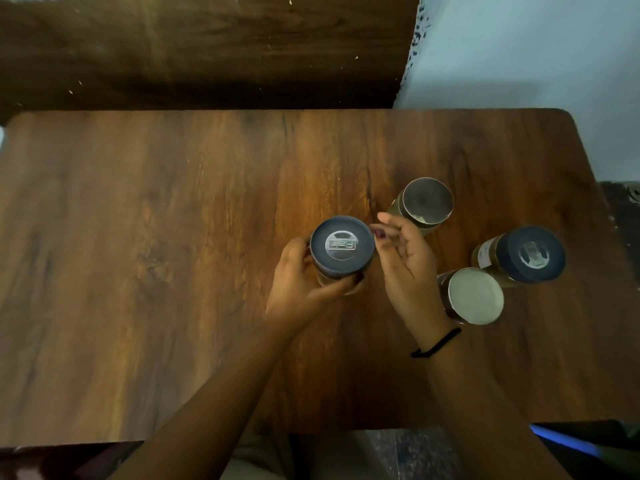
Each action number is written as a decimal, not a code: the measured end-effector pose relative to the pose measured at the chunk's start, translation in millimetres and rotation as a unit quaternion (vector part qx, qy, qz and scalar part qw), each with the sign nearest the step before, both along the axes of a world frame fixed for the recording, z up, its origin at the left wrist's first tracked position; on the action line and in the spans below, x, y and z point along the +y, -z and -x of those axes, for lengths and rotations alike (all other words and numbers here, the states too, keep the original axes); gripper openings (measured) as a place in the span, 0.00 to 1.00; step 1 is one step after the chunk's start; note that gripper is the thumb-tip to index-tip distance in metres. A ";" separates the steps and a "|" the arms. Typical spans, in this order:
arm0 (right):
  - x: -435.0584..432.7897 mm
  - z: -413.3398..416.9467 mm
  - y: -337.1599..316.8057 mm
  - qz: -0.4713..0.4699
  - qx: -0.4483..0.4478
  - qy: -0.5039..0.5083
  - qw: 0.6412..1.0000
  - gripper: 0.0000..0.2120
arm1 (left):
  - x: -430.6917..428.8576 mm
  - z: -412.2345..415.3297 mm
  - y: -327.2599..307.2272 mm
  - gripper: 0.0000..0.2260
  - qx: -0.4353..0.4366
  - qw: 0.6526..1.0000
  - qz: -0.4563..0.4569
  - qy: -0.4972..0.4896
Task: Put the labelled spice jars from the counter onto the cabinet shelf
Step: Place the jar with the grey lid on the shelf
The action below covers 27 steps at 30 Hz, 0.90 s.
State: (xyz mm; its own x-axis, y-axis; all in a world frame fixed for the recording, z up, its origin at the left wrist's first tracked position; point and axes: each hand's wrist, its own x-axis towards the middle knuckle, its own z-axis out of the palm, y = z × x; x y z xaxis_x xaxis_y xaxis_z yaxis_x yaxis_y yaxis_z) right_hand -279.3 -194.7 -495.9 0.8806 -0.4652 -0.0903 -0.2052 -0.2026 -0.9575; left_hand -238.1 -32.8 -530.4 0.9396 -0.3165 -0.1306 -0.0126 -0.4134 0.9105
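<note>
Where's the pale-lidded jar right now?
In the head view, the pale-lidded jar stands on the right side of the counter, just beside the right hand, nearer the person than the dark-lidded labelled jar.

Left half open, right of centre crowded

The table [138, 254] offers free room across the left half of the frame and along its lower edge. Right of centre stand a grey-lidded jar [427, 201], a blue-lidded jar [531, 254] and a pale-lidded jar [476, 296], the last two just beside each other. The right hand [405, 268] fills the gap between them and the centre jar [342, 245], which the left hand [298, 289] grips. A dark wooden panel [207, 46] blocks the top.
</note>
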 end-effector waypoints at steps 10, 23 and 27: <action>20.7 -17.4 -64.0 -0.118 -0.062 -0.091 0.987 0.22 | 41.5 -46.3 -119.0 0.23 0.001 0.985 0.168 -0.032; 61.8 -62.6 -188.0 -0.123 -0.190 -0.197 0.954 0.17 | 77.8 -83.6 -253.9 0.28 -0.097 0.965 0.241 0.044; 72.6 -74.1 -216.4 -0.130 -0.213 -0.202 0.947 0.14 | 85.3 -92.1 -278.7 0.21 -0.132 0.957 0.249 0.065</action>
State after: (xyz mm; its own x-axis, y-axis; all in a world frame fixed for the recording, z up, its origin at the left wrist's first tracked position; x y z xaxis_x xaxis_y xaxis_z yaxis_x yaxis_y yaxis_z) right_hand -205.2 -122.1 -279.5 0.9644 -0.0939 0.2473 0.2543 0.0720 -0.9644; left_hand -146.0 52.5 -251.6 0.8670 -0.3947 0.3043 -0.2924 0.0916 0.9519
